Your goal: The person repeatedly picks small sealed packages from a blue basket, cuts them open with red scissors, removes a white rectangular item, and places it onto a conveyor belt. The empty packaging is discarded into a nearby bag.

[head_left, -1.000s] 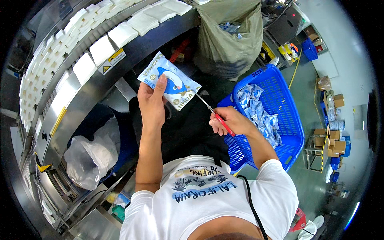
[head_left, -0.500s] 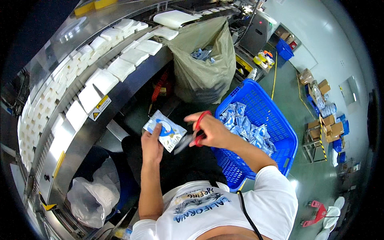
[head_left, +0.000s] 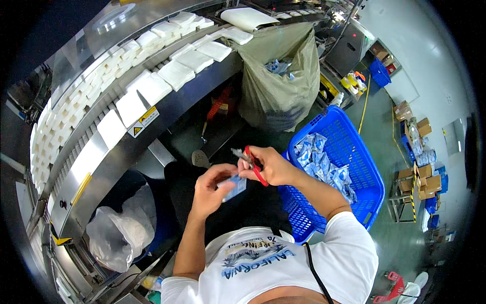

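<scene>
My left hand is closed on a blue and white packet, which shows only in part beside the fingers. My right hand grips red-handled scissors, whose blades point up and to the left, away from the packet. The right fingertips meet the packet's upper edge, close to the left fingers. To the right of my hands stands a blue slotted basket, with several crumpled blue and white packets inside.
A curved conveyor carrying white folded pads runs along the left. A large greenish bag holding blue scraps stands ahead. At lower left, a clear plastic liner hangs in a dark bin. Cartons are stacked far right.
The packet, earlier flat with its printed face up, is now turned and mostly covered by fingers. My right hand has come closer to the left, and the scissor blades have swung upward off the packet.
</scene>
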Demonstrator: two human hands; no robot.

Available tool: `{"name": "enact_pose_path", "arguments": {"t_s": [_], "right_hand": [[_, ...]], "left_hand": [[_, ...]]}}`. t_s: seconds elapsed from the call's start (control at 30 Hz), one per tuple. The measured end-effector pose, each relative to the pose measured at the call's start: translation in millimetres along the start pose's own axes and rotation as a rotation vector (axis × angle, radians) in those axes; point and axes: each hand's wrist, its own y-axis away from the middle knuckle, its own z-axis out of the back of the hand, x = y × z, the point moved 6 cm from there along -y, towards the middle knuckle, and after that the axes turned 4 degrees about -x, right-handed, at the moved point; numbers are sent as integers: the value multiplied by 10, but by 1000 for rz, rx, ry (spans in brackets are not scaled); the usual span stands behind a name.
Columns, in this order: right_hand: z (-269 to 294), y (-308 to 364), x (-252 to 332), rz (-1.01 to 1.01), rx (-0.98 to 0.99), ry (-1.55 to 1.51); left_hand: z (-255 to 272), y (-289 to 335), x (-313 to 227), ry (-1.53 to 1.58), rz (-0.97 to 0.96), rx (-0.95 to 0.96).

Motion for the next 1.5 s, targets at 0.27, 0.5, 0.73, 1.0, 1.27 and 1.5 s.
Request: {"name": "enact_pose_path", "arguments": {"t_s": [0.27,0.5,0.73,1.0,1.27,1.5], "right_hand": [[77,-50,75,104,-114,140],[42,22,421,465,-310,57],[-57,325,263,566,-353,-97],[29,325,-121,23,-136,-111],[80,-142,435,233,-325,68],[318,-123,316,174,-473,-192]], "left_hand": [[-65,-148,-310,-296,-142,-328],[88,-314,-208,-71,79,-514],[717,-407,55,220,-65,-807],[471,-466,-591,54,-273,-479],[68,-444,-822,-361,-504,-304],[541,-225,-327,-73,-200,-610]]}}
